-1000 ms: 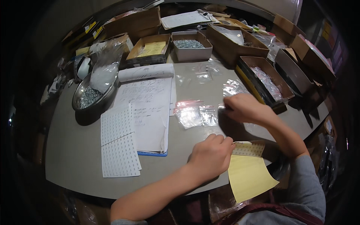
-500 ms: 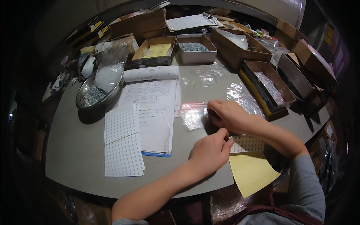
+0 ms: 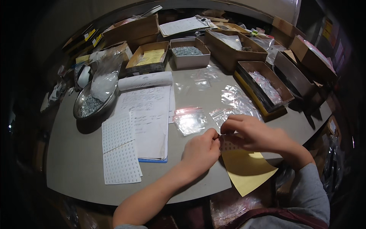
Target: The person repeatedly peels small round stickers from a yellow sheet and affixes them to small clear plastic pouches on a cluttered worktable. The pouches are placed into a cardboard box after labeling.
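Note:
My left hand (image 3: 202, 150) is closed in a pinch at the upper left corner of a sticker sheet (image 3: 229, 144). The sheet has rows of small printed labels, and its yellow backing (image 3: 248, 171) hangs down over the table's front edge. Over the top of that sheet my right hand (image 3: 253, 133) bends its fingers, thumb and forefinger close to the left fingertips. What lies between the right fingertips is hidden. Just beyond the hands lies a stack of clear zip bags (image 3: 190, 120) with red seal strips. More small zip bags (image 3: 238, 100) are fanned out beside it.
On the left are a clipboard (image 3: 148, 114) with handwritten papers, white label sheets (image 3: 120, 152) and a metal bowl (image 3: 91, 103) of small metal parts. A white box (image 3: 190, 57) of screws stands at the back. A box of filled bags (image 3: 265, 87) is at right.
My right hand has come from the zip bag stack back toward me, over the sticker sheet. My left hand stays at the sheet's corner. The whole view has shifted slightly.

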Motion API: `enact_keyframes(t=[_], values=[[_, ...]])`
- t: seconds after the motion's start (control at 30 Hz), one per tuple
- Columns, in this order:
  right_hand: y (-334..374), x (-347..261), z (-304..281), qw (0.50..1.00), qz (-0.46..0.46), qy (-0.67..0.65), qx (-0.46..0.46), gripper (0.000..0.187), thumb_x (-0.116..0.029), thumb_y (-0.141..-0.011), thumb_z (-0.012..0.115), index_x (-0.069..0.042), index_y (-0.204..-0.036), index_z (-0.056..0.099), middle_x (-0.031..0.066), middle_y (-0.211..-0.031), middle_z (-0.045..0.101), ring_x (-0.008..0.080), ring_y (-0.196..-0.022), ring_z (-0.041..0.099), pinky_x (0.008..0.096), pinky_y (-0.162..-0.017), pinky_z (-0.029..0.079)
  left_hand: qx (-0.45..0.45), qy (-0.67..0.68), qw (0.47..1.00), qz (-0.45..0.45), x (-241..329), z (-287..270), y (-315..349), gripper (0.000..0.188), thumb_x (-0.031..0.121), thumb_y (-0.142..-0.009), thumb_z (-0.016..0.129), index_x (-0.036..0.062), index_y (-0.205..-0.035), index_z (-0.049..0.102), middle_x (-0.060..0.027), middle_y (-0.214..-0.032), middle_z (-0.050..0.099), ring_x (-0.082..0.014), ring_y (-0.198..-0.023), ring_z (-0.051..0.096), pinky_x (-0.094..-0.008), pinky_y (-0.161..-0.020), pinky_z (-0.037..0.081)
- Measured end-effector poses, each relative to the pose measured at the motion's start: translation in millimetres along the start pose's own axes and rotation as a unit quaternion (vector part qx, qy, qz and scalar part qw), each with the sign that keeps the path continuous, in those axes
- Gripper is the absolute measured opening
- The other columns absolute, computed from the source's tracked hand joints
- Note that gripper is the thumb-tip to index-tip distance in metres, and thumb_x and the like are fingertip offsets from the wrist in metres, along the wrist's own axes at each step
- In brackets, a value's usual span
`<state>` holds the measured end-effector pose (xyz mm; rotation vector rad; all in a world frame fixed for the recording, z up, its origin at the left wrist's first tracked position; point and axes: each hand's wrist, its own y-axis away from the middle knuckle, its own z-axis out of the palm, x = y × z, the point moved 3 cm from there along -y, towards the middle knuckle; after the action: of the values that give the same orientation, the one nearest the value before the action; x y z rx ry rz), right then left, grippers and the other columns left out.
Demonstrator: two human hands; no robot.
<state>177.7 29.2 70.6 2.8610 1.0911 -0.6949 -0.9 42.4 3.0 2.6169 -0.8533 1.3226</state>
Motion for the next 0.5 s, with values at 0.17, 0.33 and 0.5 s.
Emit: enact_keyframes(t=[0.17, 0.33, 0.5], values=[[13, -6, 12, 0.984, -0.025, 0.150, 0.093, 0.022, -0.009, -0.085, 0.076, -0.003, -0.103, 0.064, 0.0124, -0.095, 0.063, 0.0327, -0.085, 0.063, 0.0413, -0.077, 0.052, -0.021, 0.062, 0.998, -0.008, 8, -3, -5, 0.024, 0.023, -0.100, 0.053, 0.0022, -0.096, 0.063, -0.0189, -0.074, 0.070, -0.0409, -0.075, 0.070, -0.0506, -0.070, 0.052], [18, -12, 24, 0.968, -0.038, 0.203, 0.145, 0.022, -0.006, -0.075, 0.067, -0.005, -0.096, 0.059, 0.0139, -0.093, 0.061, 0.0347, -0.090, 0.061, 0.0441, -0.082, 0.050, -0.012, 0.079, 0.997, -0.008, 8, -7, -3, 0.028, 0.025, -0.101, 0.053, 0.0013, -0.091, 0.064, -0.0164, -0.069, 0.070, -0.0337, -0.067, 0.071, -0.0448, -0.065, 0.053], [17, -23, 20, 0.949, -0.102, 0.257, 0.152, 0.021, -0.005, -0.081, 0.071, -0.003, -0.101, 0.065, 0.0106, -0.094, 0.063, 0.0297, -0.086, 0.062, 0.0383, -0.078, 0.050, 0.005, 0.110, 0.994, 0.006, 2, -9, -4, 0.029, 0.024, -0.100, 0.054, 0.0000, -0.090, 0.066, -0.0179, -0.070, 0.070, -0.0307, -0.065, 0.072, -0.0420, -0.063, 0.053]])
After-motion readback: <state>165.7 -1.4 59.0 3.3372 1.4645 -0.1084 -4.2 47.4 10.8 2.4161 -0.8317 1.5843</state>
